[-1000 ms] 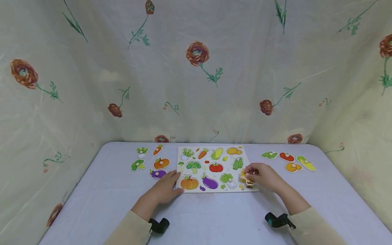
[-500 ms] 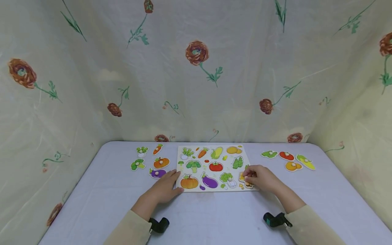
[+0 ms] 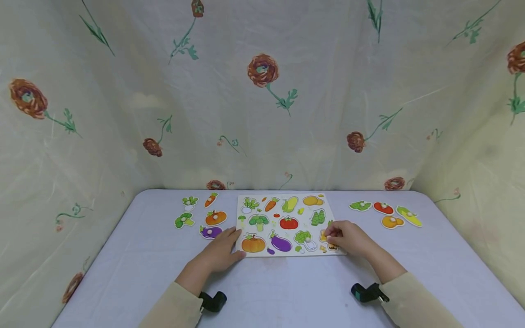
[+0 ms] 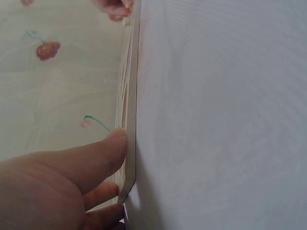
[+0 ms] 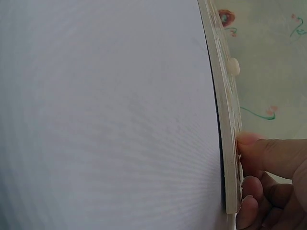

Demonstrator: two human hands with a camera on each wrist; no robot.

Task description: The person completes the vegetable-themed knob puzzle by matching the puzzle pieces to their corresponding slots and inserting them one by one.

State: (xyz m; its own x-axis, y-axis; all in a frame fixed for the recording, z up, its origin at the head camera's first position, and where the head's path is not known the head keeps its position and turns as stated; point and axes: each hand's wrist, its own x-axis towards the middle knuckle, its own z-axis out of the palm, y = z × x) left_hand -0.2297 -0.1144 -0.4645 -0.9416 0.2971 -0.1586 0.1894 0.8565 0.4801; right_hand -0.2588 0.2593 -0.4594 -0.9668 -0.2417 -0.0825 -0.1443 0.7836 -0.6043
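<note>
A white vegetable puzzle board [image 3: 238, 212] lies flat on the table. My left hand [image 3: 221, 250] rests at its near left corner, fingers extended along the side; in the left wrist view the thumb [image 4: 98, 155] touches the board's edge. Over the near right corner, my right hand [image 3: 350, 237] pinches a yellow-and-brown puzzle piece [image 3: 323, 237] low on the board, its middle hidden by the fingers. Left of that piece, a bok choy piece [image 3: 309, 241] with a white knob sits in the board. The right wrist view shows this knob [image 5: 233, 66] standing up from the surface.
Left of the board lie turnip [image 3: 190, 203], carrot [image 3: 211, 199], broccoli [image 3: 184, 220], pumpkin [image 3: 216, 218] and eggplant [image 3: 211, 232] pieces. To the right are pea-green [image 3: 360, 207], tomato [image 3: 383, 208], potato-like [image 3: 392, 222] and corn [image 3: 409, 216] pieces. A flowered curtain [image 3: 262, 136] surrounds the table.
My right hand has lowered the yellow-and-brown piece from a raised, tilted position to lie flatter at the board's near right corner. The left hand has stayed in place.
</note>
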